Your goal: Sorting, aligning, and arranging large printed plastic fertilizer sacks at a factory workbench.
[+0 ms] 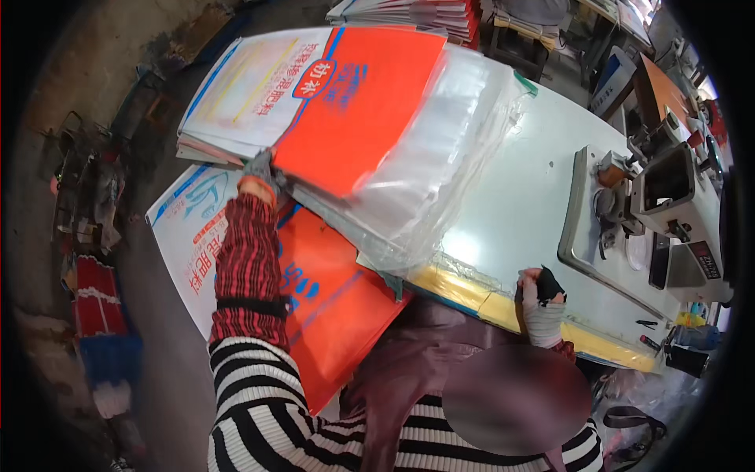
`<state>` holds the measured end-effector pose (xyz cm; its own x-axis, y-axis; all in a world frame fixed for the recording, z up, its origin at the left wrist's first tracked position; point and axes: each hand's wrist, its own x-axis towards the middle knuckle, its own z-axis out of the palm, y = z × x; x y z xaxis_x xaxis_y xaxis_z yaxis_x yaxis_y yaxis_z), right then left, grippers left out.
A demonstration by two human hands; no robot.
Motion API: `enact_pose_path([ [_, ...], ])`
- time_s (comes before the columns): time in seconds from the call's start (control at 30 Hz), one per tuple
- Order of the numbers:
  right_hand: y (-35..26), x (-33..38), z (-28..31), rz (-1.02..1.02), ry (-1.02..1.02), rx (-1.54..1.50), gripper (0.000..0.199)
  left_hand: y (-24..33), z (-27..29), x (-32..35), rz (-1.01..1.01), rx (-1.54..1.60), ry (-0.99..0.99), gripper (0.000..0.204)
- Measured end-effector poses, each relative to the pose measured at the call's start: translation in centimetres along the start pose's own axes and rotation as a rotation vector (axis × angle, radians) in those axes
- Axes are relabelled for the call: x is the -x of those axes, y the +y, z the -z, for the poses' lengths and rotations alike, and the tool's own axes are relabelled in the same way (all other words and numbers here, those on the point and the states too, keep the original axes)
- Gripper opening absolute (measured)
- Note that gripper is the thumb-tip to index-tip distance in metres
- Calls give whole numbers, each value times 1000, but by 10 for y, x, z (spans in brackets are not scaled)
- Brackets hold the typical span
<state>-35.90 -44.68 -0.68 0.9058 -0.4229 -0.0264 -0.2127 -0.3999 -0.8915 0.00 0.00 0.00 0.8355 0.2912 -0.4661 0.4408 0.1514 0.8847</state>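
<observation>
Lifting one orange sack (358,102) with left hand (258,169) clamped on its edge; right hand (541,295) rests fisted on counter (519,197), its hold untellable; we judge stack (236,94) mostly unprocessed.

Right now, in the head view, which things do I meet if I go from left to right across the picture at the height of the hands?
Blue, red and white sacks on the floor → left hand gripping the orange bag → clear plastic bags → right hand at the table edge → sewing machine.

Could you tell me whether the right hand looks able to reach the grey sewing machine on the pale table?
Probably yes: the right hand rests at the pale table's yellow front edge, with bare tabletop between it and the grey sewing machine.
</observation>
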Motion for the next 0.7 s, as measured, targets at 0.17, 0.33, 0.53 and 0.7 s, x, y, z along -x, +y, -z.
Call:
enact_pose_path([
  [0.17,-9,-4,-13,86,30,-59,15,26,68,-77,-471,-927,58,37],
  [0.33,16,6,-9,-34,123,-76,12,-38,43,-83,-808,-1746,-77,48],
  [0.53,5,8,-6,122,114,126,13,-52,44,-30,-376,-1341,109,48],
  [0.7,16,6,2,40,126,-2,13,-29,-22,6,-154,-134,178,37],
])
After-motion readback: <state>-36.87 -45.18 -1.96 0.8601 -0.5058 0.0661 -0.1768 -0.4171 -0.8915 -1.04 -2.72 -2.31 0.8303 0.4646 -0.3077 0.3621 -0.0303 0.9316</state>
